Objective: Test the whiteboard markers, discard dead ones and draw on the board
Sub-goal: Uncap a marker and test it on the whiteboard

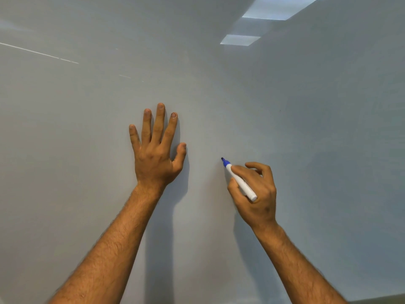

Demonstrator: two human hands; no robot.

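Marker (240,180) in right hand (255,194), tip seemingly touching whiteboard (306,128).

A pale grey glossy board (317,128) is filling the view. A large light reflection (278,7) is glowing near its top; a smaller reflection (240,39) is sitting just below-left of it, and thin bright streaks (39,53) are running far to its left.
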